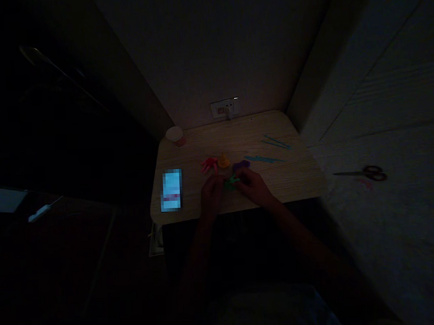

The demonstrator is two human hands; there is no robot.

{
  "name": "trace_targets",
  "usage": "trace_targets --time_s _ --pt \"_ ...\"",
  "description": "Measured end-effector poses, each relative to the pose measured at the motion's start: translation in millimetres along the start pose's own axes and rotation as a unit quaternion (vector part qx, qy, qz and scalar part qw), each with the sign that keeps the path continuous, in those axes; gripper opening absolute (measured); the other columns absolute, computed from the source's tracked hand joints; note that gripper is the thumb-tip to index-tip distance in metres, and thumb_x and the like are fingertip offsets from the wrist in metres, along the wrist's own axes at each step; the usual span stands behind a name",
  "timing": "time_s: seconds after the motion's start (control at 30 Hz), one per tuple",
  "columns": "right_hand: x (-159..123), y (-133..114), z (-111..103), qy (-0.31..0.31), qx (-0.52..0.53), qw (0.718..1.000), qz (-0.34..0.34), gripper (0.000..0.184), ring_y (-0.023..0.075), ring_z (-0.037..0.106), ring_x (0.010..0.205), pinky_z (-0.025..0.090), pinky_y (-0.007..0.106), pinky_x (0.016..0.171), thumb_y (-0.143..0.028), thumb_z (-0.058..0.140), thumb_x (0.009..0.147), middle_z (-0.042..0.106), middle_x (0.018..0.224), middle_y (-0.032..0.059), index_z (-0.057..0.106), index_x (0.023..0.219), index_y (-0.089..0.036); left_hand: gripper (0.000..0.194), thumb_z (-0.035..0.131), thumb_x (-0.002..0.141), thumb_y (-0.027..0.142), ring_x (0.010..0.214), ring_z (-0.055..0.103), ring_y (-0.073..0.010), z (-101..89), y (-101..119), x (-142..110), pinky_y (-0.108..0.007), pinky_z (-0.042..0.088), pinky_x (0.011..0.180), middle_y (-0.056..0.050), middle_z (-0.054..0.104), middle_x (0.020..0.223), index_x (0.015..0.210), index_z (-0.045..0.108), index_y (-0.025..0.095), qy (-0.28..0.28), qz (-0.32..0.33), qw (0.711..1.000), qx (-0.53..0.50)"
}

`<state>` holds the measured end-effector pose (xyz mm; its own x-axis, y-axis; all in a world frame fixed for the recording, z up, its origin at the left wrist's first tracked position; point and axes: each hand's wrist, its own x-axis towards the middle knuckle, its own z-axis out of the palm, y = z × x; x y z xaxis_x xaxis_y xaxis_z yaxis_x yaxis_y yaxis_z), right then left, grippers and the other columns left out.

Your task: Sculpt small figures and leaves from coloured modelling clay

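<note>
The small green piece (232, 180) is just above the near part of the tabletop (189, 195), between the person's two hands. The fingers of the right hand (254, 186) appear to be closed on its right end. The left hand (211, 194) is at its other side with bent fingers, but the room is dark, and one cannot tell if these fingers grip it. Just beyond it there are a red piece (210, 162), a yellow-orange piece (223, 161) and a purple piece (241, 165).

By its look, the green piece should be very light and perhaps soft, so a strong squeeze could bend or flatten its thin parts. It seems best to take it gently by the thicker middle, with the fingertips only, and to support the other end lightly.
</note>
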<state>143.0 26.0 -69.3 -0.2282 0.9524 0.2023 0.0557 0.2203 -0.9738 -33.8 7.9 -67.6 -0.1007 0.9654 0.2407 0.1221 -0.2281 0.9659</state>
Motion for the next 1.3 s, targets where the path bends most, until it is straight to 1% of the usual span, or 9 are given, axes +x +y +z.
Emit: trace_targets --time_s 0.2,0.37,0.53,0.63,0.73,0.9,1.0,1.13,1.3 --pt "1 0 0 0.031 0.024 0.998 -0.047 0.030 0.0214 0.066 0.099 0.054 0.034 0.084 -0.037 0.075 0.086 0.069 0.110 0.0060 0.064 0.111 -0.024 0.036 0.087 0.076 0.043 0.091 0.071 -0.0223 0.4 0 -5 -0.034 0.056 0.085 -0.006 0.077 0.098 0.100 0.075 0.020 -0.078 -0.026 0.997 0.007" --pt "-1 0 -1 0.010 0.053 0.999 0.007 0.023 0.0179 0.063 0.076 0.052 0.031 0.069 -0.040 0.070 0.092 0.067 0.087 0.0017 0.067 0.107 -0.024 0.024 0.086 0.075 0.033 0.081 0.070 -0.0203 -1.9 -2 -7 -0.033 0.056 0.080 -0.004 0.076 0.088 0.091 0.076 0.019 -0.074 -0.053 0.996 0.023" --pt "-1 -1 1 0.024 0.152 0.988 0.024 0.031 0.0125 0.050 0.059 0.043 0.024 0.053 -0.043 0.073 0.091 0.054 0.075 -0.0058 0.053 0.110 -0.028 0.022 0.085 0.076 0.037 0.084 0.067 -0.0206 -1.9 -2 -6 -0.034 0.055 0.080 -0.003 0.071 0.088 0.080 0.071 0.021 -0.078 0.003 0.996 0.031" --pt "0 -2 2 0.032 0.127 0.991 -0.003 0.028 0.0123 0.047 0.061 0.041 0.024 0.054 -0.043 0.072 0.092 0.052 0.078 -0.0052 0.051 0.103 -0.028 0.026 0.087 0.075 0.039 0.100 0.065 -0.0235 -2.0 0 -3 -0.037 0.054 0.089 -0.006 0.068 0.101 0.074 0.068 0.022 -0.067 0.065 0.995 0.033" --pt "2 -4 1 -0.008 0.061 0.998 -0.032 0.023 0.0149 0.054 0.072 0.045 0.027 0.064 -0.047 0.064 0.097 0.059 0.085 -0.0005 0.058 0.094 -0.025 0.029 0.087 0.076 0.040 0.106 0.064 -0.0245 -3.7 3 -2 -0.040 0.053 0.095 -0.008 0.066 0.108 0.072 0.066 0.021 -0.083 0.092 0.992 0.028" --pt "3 -6 -3 -0.075 0.010 0.997 0.022 0.042 0.0164 0.056 0.069 0.043 0.028 0.062 -0.061 0.057 0.098 0.065 0.077 0.0014 0.067 0.085 -0.022 0.037 0.088 0.074 0.041 0.108 0.067 -0.0252 -5.4 5 -3 -0.041 0.053 0.096 -0.008 0.071 0.111 0.071 0.058 0.021 -0.091 0.050 0.994 -0.023" --pt "1 -9 -5 -0.105 -0.004 0.994 0.033 0.053 0.0151 0.052 0.060 0.039 0.027 0.057 -0.066 0.053 0.099 0.060 0.063 0.0001 0.064 0.072 -0.021 0.043 0.090 0.069 0.042 0.090 0.068 -0.0206 -3.8 3 -5 -0.036 0.055 0.085 -0.004 0.071 0.095 0.073 0.053 0.022 -0.053 -0.002 0.997 -0.050" --pt "-1 -14 -5 -0.117 -0.031 0.993 0.011 0.043 0.0148 0.055 0.061 0.039 0.026 0.055 -0.062 0.069 0.089 0.066 0.068 0.0002 0.075 0.084 -0.020 0.046 0.095 0.059 0.040 0.072 0.063 -0.0152 -1.7 4 -5 -0.027 0.052 0.068 0.003 0.065 0.078 0.084 0.059 0.023 0.012 -0.035 0.998 -0.054" --pt "-2 -13 -5 -0.099 -0.056 0.993 0.020 0.046 0.0140 0.055 0.057 0.038 0.025 0.053 -0.060 0.066 0.093 0.064 0.060 -0.0001 0.071 0.072 -0.019 0.030 0.089 0.068 0.042 0.078 0.069 -0.0195 0.5 8 -5 -0.032 0.057 0.075 -0.001 0.073 0.078 0.076 0.071 0.020 -0.006 -0.055 0.998 -0.009"
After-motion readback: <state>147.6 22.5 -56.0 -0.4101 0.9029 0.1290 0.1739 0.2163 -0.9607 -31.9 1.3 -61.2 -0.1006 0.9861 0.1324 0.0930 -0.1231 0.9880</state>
